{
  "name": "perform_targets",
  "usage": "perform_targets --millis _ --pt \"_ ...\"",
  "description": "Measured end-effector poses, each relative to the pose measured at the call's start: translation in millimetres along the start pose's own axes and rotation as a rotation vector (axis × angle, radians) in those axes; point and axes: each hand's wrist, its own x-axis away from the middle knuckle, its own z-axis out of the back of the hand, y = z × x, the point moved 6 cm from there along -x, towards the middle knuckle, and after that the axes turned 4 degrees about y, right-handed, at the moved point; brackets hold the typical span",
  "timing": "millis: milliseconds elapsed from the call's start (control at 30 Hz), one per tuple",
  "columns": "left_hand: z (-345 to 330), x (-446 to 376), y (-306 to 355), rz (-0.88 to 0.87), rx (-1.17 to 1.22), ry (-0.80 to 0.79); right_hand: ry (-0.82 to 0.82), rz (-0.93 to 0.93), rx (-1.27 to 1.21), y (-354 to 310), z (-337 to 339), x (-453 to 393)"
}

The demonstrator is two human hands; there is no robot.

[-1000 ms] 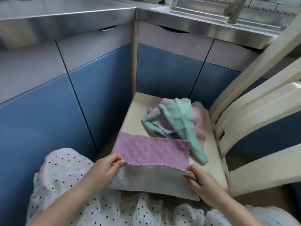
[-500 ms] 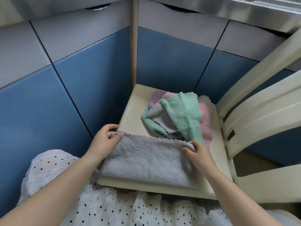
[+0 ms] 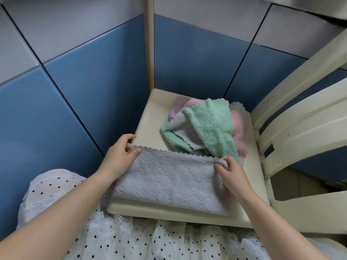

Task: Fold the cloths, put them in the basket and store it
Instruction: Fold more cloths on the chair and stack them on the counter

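In the lower middle of the frame the grey quilted cloth with scalloped edge [image 3: 169,182] lay folded in half on the near part of the cream chair seat [image 3: 150,126]. The left hand [image 3: 120,156] pinched its upper left corner and the right hand [image 3: 231,171] gripped the upper right corner. Further up, the heap of unfolded green, pink and grey cloths [image 3: 210,128] waited. No basket was visible. I think the edges could slip out of line if one corner was released early
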Motion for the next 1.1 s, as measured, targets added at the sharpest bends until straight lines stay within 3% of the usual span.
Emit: perform_targets --millis 233,300,433,500,600,800,1000,1100 --pt "-3 -3 13 -0.017 -0.149 0.017 -0.008 -0.022 0.101 1 0 -5" --pt "3 0 16 -0.043 -0.301 0.023 0.044 0.014 0.178 -1 10 0" --pt "-4 37 47 -0.393 -0.515 0.163 0.26 0.407 0.324 -33 7 31" --pt "-37 60 61 -0.55 -0.538 0.083 0.205 0.579 0.383 -51 -30 47" --pt "-79 73 59 -0.467 -0.617 -0.121 0.094 0.669 0.542 -60 -85 55" --pt "-80 70 24 -0.442 -0.876 -0.088 -0.021 0.642 0.782 -25 -92 45" --pt "-55 72 17 -0.473 -0.842 -0.035 -0.009 0.585 0.838 3 -46 41" --pt "-62 102 43 -0.683 -0.643 -0.063 0.039 0.739 0.689 -27 -47 42"
